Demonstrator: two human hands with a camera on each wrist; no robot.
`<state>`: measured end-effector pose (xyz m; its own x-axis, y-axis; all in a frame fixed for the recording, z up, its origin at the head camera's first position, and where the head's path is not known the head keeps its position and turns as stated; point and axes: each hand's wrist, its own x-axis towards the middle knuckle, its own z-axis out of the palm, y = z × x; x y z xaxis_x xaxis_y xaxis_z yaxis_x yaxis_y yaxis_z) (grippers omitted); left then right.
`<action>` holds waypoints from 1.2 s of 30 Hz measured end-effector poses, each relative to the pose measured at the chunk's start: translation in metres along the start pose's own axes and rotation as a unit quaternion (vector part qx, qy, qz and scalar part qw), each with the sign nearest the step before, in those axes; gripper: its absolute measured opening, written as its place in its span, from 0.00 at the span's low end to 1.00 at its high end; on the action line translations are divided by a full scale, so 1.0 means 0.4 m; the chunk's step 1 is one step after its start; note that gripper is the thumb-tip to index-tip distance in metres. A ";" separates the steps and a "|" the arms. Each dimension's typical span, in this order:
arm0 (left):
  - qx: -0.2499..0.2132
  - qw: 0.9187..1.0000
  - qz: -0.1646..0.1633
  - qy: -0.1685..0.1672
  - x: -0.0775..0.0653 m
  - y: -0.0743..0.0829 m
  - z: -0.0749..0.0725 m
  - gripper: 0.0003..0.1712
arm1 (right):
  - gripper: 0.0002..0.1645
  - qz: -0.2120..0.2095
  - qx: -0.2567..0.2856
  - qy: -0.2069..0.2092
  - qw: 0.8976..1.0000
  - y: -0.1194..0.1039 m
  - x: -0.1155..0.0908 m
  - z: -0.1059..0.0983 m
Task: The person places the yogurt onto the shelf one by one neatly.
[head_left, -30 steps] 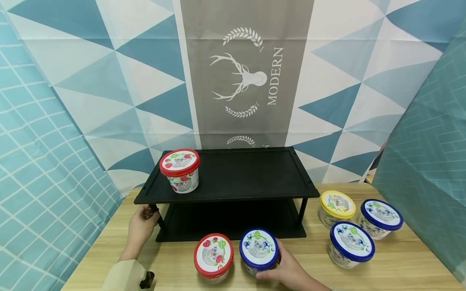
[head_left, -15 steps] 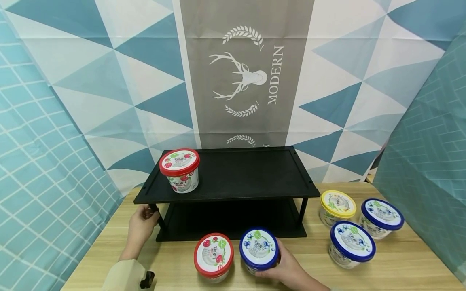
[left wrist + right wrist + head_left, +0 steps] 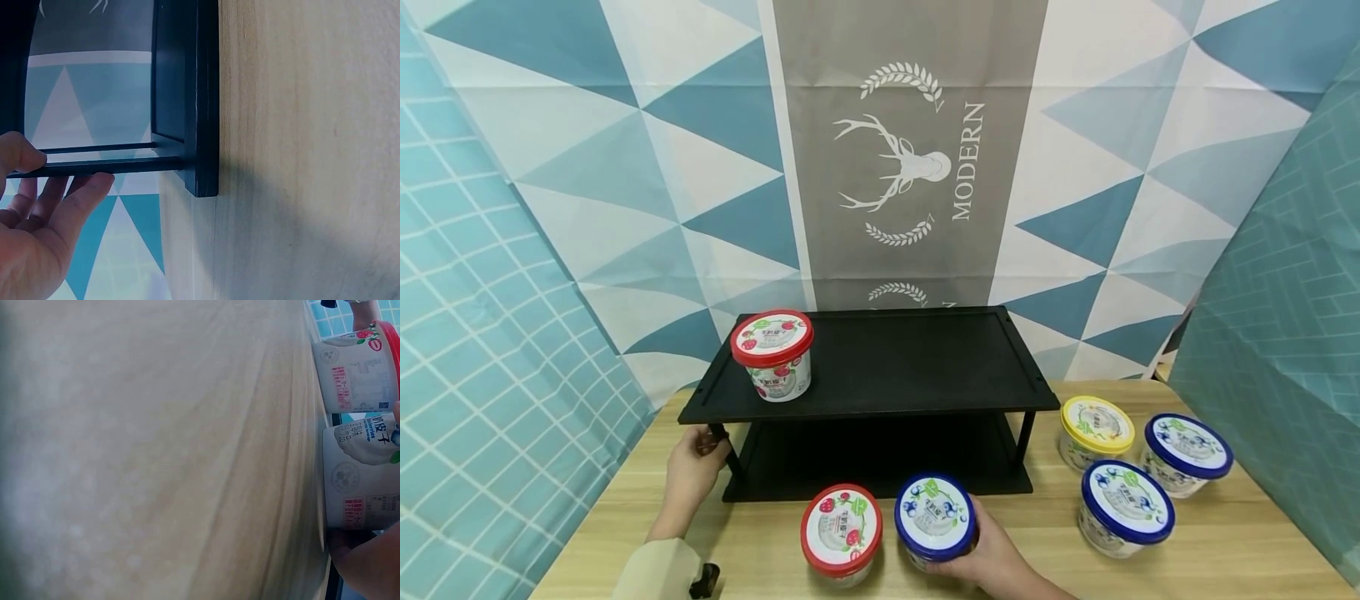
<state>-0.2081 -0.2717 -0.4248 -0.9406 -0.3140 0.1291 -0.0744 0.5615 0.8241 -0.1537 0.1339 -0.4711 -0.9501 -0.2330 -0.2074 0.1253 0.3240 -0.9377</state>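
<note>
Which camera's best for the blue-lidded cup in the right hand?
Head: the blue-lidded cup shows its whole lid, though the right hand covers some side. Right wrist: side wall only, cropped. Left wrist: none.

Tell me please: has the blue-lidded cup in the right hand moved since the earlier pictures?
No. Against the black shelf in the head view, the blue-lidded cup keeps its place.

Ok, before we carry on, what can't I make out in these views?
Lower shelf, rear: head view, hidden by the top shelf.
Right hand, most fingers: head view, behind the held tub; right wrist view, cut off by the right edge.
Held tub, upper end: right wrist view, cut off by the right edge.
Yellow-lidded tub, lower right: head view, behind the blue-lidded tub in front.
Table, left part: right wrist view, blurred.
</note>
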 end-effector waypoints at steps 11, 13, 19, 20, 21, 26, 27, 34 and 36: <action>0.001 1.000 -0.001 -0.003 0.000 0.000 0.001 0.19 | 0.66 -0.007 0.008 0.000 1.000 0.003 -0.001 -0.005; -0.001 1.000 0.000 -0.004 0.000 0.001 0.001 0.19 | 0.66 -0.009 0.006 0.006 1.000 0.002 0.000 -0.008; -0.002 1.000 0.002 -0.002 0.000 -0.001 0.001 0.19 | 0.65 -0.018 -0.005 0.025 1.000 -0.007 0.001 -0.017; -0.003 1.000 0.002 -0.001 0.000 -0.001 0.001 0.19 | 0.66 -0.018 -0.008 0.028 0.999 -0.009 0.000 -0.019; -0.002 1.000 0.002 -0.001 -0.001 -0.002 0.001 0.19 | 0.66 -0.018 -0.011 0.032 0.999 -0.012 0.000 -0.021; -0.002 1.000 0.001 0.000 -0.001 -0.003 0.000 0.19 | 0.67 -0.020 -0.014 0.041 0.999 -0.019 -0.002 -0.031; -0.001 1.000 0.001 0.000 -0.001 -0.003 -0.001 0.19 | 0.67 -0.020 -0.013 0.041 0.999 -0.020 -0.002 -0.034; 0.000 1.000 0.000 -0.002 0.001 -0.003 0.000 0.19 | 0.67 -0.026 -0.017 0.050 0.998 -0.021 -0.007 -0.047; -0.002 1.000 0.000 -0.003 0.000 -0.003 0.000 0.19 | 0.67 -0.029 -0.017 0.052 0.998 -0.022 -0.008 -0.051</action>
<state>-0.2081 -0.2723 -0.4256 -0.9425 -0.3097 0.1252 -0.0740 0.5589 0.8259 -0.1576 0.1504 -0.4567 -0.9803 -0.1556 -0.1215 0.0613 0.3450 -0.9366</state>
